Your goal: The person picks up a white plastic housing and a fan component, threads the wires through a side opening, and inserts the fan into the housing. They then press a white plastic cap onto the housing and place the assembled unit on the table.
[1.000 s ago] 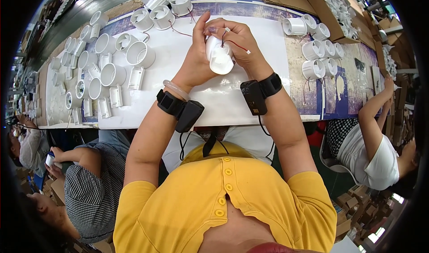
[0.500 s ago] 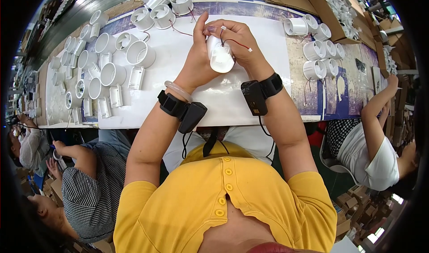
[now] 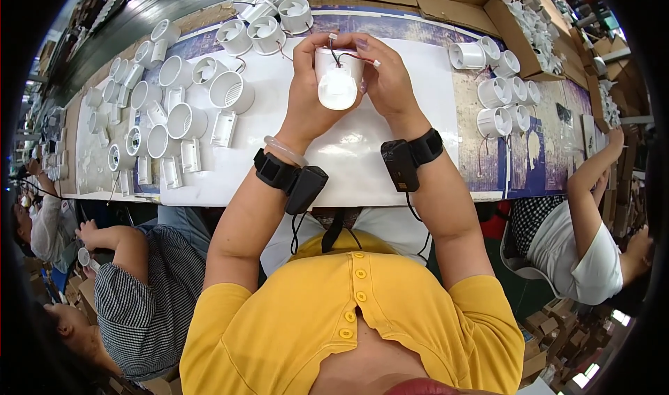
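white housing (image 3: 338, 89), left hand (image 3: 309, 95) and right hand (image 3: 392, 85) gripping it above white tabletop (image 3: 348, 159), cardboard box (image 3: 511, 34) beyond.

i'm watching the left hand (image 3: 309, 99) and right hand (image 3: 394, 88) cupping a white plastic housing (image 3: 338, 89) above a white sheet (image 3: 352, 158), thin wires (image 3: 357, 57) poking out. white cups (image 3: 191, 122) are crowding the left side, fan units (image 3: 494, 93) are resting rightward, and a checked-shirted co-worker (image 3: 150, 294) is sitting nearby.
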Action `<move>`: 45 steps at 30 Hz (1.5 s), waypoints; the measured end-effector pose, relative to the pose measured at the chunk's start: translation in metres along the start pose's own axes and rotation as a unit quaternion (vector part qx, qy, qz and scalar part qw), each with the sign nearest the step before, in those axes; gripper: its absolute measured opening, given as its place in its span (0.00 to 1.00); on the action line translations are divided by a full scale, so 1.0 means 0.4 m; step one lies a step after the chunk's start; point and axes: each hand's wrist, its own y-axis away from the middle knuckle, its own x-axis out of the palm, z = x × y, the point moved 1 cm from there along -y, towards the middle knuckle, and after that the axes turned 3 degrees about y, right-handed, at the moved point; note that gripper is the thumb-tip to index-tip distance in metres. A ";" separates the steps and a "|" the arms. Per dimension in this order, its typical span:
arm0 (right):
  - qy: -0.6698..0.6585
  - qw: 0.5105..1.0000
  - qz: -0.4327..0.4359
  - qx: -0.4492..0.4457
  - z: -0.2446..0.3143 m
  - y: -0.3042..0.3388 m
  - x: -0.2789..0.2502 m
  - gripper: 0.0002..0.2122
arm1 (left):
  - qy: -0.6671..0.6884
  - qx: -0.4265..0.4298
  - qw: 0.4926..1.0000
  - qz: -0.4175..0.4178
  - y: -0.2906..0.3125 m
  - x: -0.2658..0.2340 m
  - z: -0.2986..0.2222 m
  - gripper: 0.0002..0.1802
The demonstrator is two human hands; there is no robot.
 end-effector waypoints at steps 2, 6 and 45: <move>0.004 1.000 -0.005 -0.004 -0.003 -0.001 -0.006 0.14 | 0.010 -0.005 1.000 -0.006 0.000 0.003 0.001 0.45; 0.144 0.984 0.002 -0.103 -0.019 -0.013 -0.025 0.11 | 0.016 -0.015 1.000 0.014 0.001 0.004 0.011 0.45; -0.049 0.996 0.009 -0.073 0.010 -0.009 -0.023 0.13 | 0.240 -0.160 0.956 -0.045 0.000 0.013 -0.034 0.41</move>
